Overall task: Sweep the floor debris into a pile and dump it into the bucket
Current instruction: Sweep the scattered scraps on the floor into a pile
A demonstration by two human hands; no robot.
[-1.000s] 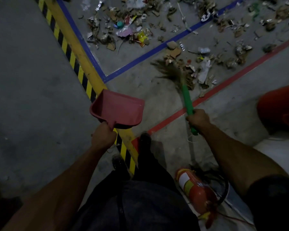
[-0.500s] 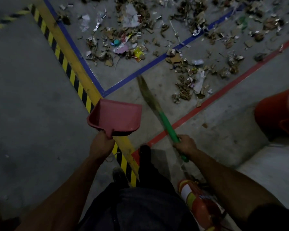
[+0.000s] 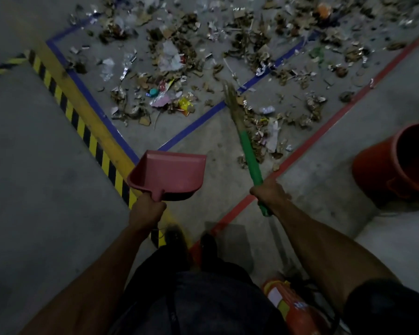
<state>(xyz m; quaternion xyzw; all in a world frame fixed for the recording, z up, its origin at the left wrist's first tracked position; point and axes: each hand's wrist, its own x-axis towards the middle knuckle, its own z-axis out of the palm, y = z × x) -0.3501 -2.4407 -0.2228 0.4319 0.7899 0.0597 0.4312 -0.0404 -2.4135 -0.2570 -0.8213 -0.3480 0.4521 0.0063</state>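
My left hand [image 3: 146, 210] grips the handle of a pink dustpan [image 3: 171, 174], held in the air above the floor with its mouth facing forward. My right hand [image 3: 267, 193] grips the green handle of a straw broom [image 3: 248, 154]; its bristle tip [image 3: 231, 97] reaches the blue floor line. Scattered debris [image 3: 174, 76] of paper, cardboard scraps, foil and wrappers covers the floor ahead, with a denser patch [image 3: 269, 131] just right of the broom. An orange bucket [image 3: 397, 163] stands open at the right edge.
A yellow and black hazard stripe [image 3: 87, 131] runs diagonally at left beside blue tape [image 3: 196, 122]. Red tape [image 3: 319, 128] crosses at right. A red fire extinguisher [image 3: 293, 308] lies by my right leg. My shoes [image 3: 191, 240] stand on the tape junction. A pale raised ledge [image 3: 397, 243] is at right.
The broom swung left and then forward, its tip now on the blue line. The view moved forward, showing more debris. The dustpan stays held in my left hand.
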